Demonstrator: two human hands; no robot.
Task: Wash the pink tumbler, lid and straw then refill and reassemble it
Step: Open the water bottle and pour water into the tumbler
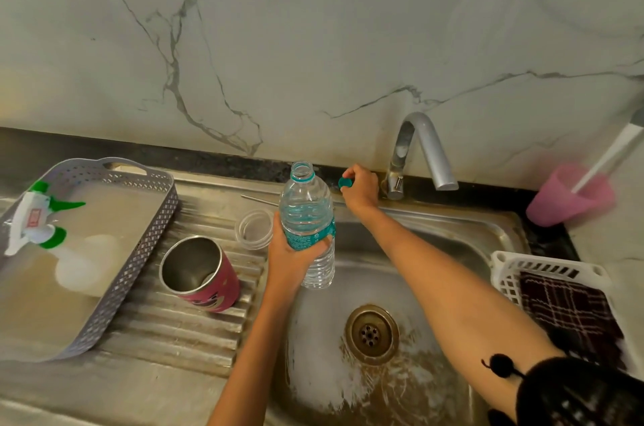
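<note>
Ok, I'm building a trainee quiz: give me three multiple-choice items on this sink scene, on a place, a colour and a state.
1. The pink tumbler stands: A on a shelf; B on the drainboard; C on a stove.
2. The cap in the right hand is: A teal; B white; C red.
3. The water bottle in the left hand is: A capped; B lying flat; C open.
B: it sits upright on the ridges. A: the pinched cap is teal. C: its mouth is bare.
</note>
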